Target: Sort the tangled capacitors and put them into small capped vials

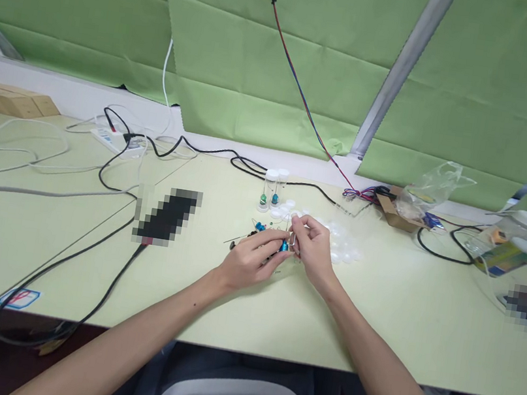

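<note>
My left hand pinches a small blue cylindrical part with thin wire legs, just above the pale green table. My right hand is closed too, its fingertips meeting the left hand's at the blue part, holding a small clear piece I cannot make out. Another blue part lies on the table just behind my left hand. Several white caps are scattered to the right of my hands. Two clear vials with white lids stand behind, one holding a green part, one a blue part.
Black and white cables and a power strip cross the left half. A blurred dark object lies left of centre. A cardboard box with a plastic bag and a plastic jar sit at the right.
</note>
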A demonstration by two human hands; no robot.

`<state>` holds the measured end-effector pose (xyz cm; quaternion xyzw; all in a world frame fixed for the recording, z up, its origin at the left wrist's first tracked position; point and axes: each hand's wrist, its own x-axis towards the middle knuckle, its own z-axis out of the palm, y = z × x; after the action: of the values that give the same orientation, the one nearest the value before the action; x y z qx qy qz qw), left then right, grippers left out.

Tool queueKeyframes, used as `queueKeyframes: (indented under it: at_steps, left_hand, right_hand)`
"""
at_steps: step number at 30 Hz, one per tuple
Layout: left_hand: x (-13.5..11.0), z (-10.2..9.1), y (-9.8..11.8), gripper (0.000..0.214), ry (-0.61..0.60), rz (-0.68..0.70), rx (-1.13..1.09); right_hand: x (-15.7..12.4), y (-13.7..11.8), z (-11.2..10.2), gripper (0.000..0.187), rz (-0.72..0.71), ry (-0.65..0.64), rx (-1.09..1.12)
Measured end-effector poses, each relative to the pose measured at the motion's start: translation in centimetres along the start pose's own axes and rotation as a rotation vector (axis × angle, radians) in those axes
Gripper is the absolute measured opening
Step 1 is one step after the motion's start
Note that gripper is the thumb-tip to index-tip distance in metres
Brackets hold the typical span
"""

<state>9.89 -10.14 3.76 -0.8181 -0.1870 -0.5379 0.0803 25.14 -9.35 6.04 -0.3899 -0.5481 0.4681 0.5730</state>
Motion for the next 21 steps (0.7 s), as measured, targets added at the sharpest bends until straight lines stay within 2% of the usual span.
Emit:
queueKeyframes:
  at_steps: [8,21]
  left_hand:
    - [0.26,-0.19,0.15,0.01,0.03,0.013,0.008]
    - [0.2,-0.13,-0.24,0.016,0.079,-0.001,0.05]
  right_hand:
    - [0.01,0.63,0.15,0.033,0.082,-0.007,0.153]
    - [-0.2,0.67,0.65,0.04,0.176,-0.019,0.345]
